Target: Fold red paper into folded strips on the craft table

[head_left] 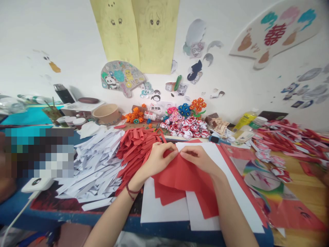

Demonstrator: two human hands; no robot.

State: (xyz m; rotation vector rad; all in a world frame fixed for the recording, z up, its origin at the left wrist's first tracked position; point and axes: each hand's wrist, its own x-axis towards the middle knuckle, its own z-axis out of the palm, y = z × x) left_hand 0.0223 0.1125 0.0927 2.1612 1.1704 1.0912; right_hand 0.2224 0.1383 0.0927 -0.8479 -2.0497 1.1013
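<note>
A sheet of red paper (176,175) bends up between my two hands, its lower part curved towards me. My left hand (161,157) pinches its far edge between thumb and fingers. Close beside it, my right hand (197,157) pinches the same edge, the fingertips of both hands almost meeting. Under this sheet lie more red sheets (207,202) at uneven angles, on top of white sheets (164,211). To the left of my left hand are a heap of folded red paper strips (131,144) and a larger heap of white paper strips (95,168).
Red-and-white paper balls (187,127) and paper flowers (185,109) stand behind my hands by the wall. A rainbow-printed plastic packet (264,185) lies right. At left are a white power bank (38,183) with cable, a round basket (106,114) and another person's arm (6,171).
</note>
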